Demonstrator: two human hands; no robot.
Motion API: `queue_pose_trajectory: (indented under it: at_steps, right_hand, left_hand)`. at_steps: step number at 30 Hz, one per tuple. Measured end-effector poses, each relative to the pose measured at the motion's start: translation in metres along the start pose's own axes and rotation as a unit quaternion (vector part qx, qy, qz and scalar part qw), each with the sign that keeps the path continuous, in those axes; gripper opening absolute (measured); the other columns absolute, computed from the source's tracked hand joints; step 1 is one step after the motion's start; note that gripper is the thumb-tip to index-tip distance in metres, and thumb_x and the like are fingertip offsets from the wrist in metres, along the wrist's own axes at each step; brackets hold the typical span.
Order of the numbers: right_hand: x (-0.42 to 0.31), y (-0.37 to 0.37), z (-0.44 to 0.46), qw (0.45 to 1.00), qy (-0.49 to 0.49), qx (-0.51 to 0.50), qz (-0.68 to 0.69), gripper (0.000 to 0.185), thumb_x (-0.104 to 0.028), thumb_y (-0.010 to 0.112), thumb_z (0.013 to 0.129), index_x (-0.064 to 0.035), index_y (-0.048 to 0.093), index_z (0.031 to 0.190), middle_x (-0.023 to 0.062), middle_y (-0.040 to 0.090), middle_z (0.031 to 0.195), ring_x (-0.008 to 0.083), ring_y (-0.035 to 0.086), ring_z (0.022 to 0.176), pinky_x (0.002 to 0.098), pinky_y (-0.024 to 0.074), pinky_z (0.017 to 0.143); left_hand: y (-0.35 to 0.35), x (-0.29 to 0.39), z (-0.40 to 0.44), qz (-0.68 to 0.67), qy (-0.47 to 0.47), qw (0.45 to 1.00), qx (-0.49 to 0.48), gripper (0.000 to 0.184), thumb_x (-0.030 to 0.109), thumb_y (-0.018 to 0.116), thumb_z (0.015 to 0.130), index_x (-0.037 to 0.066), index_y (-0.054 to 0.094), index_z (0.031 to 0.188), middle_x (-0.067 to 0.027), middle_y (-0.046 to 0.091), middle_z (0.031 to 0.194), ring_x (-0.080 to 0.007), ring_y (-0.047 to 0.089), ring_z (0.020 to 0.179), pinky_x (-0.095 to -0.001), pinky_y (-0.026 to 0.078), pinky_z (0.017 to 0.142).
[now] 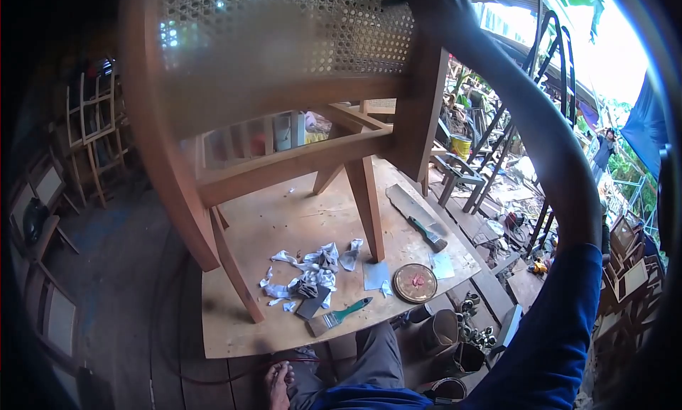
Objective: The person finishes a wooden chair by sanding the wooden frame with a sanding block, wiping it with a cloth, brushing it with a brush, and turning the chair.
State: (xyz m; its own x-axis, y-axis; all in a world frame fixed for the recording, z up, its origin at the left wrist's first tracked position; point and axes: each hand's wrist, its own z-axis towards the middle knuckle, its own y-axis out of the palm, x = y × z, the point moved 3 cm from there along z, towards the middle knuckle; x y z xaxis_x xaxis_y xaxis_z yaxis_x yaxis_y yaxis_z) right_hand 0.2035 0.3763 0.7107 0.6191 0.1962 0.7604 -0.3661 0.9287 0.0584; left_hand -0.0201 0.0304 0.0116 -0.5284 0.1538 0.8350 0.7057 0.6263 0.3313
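Observation:
A wooden chair (298,158) with a woven cane back (284,33) stands tilted on the work table, filling the upper middle of the head view. My right hand (437,12), dark against the light, grips the upper right side of the chair back. Low in the view, my left hand (279,381) rests near my lap with its fingers curled; what lies inside them, if anything, is hidden. Crumpled white rags (312,271), a dark flat pad (312,303) and a green-handled paintbrush (339,316) lie beneath the chair.
On the table (241,339) are a second brush (426,232), a round lid (415,282) and sandpaper-like squares (375,276). Several cans (439,328) stand right of my legs. A ladder (526,111), stacked chair frames (629,268) and a distant person (604,150) are at right.

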Motion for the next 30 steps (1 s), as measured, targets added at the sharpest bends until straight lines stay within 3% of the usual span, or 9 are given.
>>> queue_pose_trajectory:
  at_steps: [3,6,10,14,16,22,24,27,30]
  right_hand:
    - [-0.028,0.012,-0.028,0.974,0.081,-0.199,0.074,0.013,-0.009,0.06,0.087,-0.0085,0.073,0.085,0.0134,0.069,0.072,0.034,0.07,0.07,0.0425,0.0564,0.061]
    - [-0.046,-0.006,-0.025,0.956,0.161,-0.23,0.089,0.012,-0.011,0.067,0.082,-0.0126,0.073,0.092,0.0089,0.069,0.086,0.0265,0.067,0.074,0.043,0.0563,0.068]
    - [-0.154,-0.022,-0.131,0.947,0.014,-0.281,0.156,0.01,-0.013,0.066,0.081,-0.0083,0.069,0.09,0.0115,0.063,0.089,0.028,0.064,0.078,0.0432,0.0552,0.067]
    - [-0.191,-0.006,-0.152,0.982,-0.029,-0.129,0.134,0.014,-0.014,0.066,0.079,-0.0029,0.064,0.088,0.014,0.059,0.092,0.0285,0.063,0.084,0.0411,0.0539,0.061]
    - [-0.163,0.023,-0.146,0.941,0.049,-0.321,0.093,0.026,-0.017,0.066,0.081,-0.0015,0.064,0.101,0.0142,0.062,0.105,0.0238,0.06,0.098,0.0352,0.0505,0.065]
    - [-0.186,-0.001,-0.157,0.935,0.036,-0.315,0.16,0.012,-0.012,0.066,0.082,-0.004,0.07,0.076,0.0118,0.067,0.074,0.0259,0.068,0.068,0.0393,0.0521,0.057]
    - [-0.211,-0.009,-0.182,0.847,0.05,-0.474,0.237,0.004,-0.009,0.066,0.075,-0.0053,0.068,0.075,0.0148,0.068,0.072,0.0282,0.07,0.068,0.041,0.0532,0.055]
    - [-0.209,-0.04,-0.181,0.935,0.068,-0.106,0.331,0.007,-0.008,0.064,0.079,-0.0088,0.07,0.075,0.0093,0.066,0.073,0.0337,0.067,0.068,0.0445,0.0512,0.057]
    - [-0.216,-0.029,-0.201,0.914,0.059,-0.23,0.33,0.011,-0.011,0.065,0.081,-0.0071,0.071,0.073,0.0126,0.064,0.067,0.0332,0.066,0.062,0.0425,0.0502,0.052]
  left_hand:
    - [-0.007,0.002,0.008,-0.004,0.015,1.0,0.003,0.013,0.02,0.066,0.095,0.009,0.068,0.103,0.0004,0.068,0.085,-0.0073,0.062,0.07,-0.0219,0.049,0.06]
    - [-0.008,0.008,0.006,-0.005,0.018,1.0,0.014,0.013,0.021,0.065,0.096,0.01,0.068,0.103,0.0007,0.068,0.086,-0.0076,0.062,0.071,-0.0221,0.049,0.061]
    - [-0.01,0.01,0.002,-0.009,0.011,1.0,0.021,0.013,0.021,0.065,0.096,0.01,0.068,0.103,0.001,0.068,0.086,-0.0077,0.062,0.072,-0.0221,0.049,0.062]
    - [-0.022,-0.007,0.012,0.002,0.006,1.0,0.019,0.014,0.021,0.066,0.096,0.011,0.068,0.104,0.0012,0.068,0.087,-0.0071,0.062,0.071,-0.0211,0.049,0.061]
    - [-0.019,-0.004,0.006,0.006,0.001,1.0,0.02,0.014,0.022,0.066,0.096,0.011,0.068,0.103,0.0011,0.068,0.087,-0.007,0.062,0.071,-0.0211,0.049,0.061]
    - [-0.018,-0.011,0.006,-0.008,-0.015,0.999,0.034,0.013,0.022,0.066,0.096,0.011,0.067,0.102,0.0008,0.067,0.086,-0.0079,0.062,0.071,-0.0213,0.049,0.06]
    - [-0.011,-0.003,0.003,-0.017,0.004,1.0,0.025,0.013,0.022,0.067,0.095,0.011,0.067,0.101,0.0007,0.067,0.085,-0.0086,0.062,0.071,-0.0211,0.048,0.06]
    - [-0.007,-0.002,0.002,-0.024,-0.017,0.998,0.05,0.014,0.021,0.067,0.095,0.009,0.067,0.102,0.0005,0.067,0.086,-0.0082,0.062,0.072,-0.0217,0.048,0.062]
    - [0.015,0.018,-0.014,-0.016,-0.042,0.999,0.023,0.016,0.026,0.07,0.092,0.011,0.067,0.099,0.0017,0.06,0.082,-0.0094,0.053,0.071,-0.025,0.045,0.065]
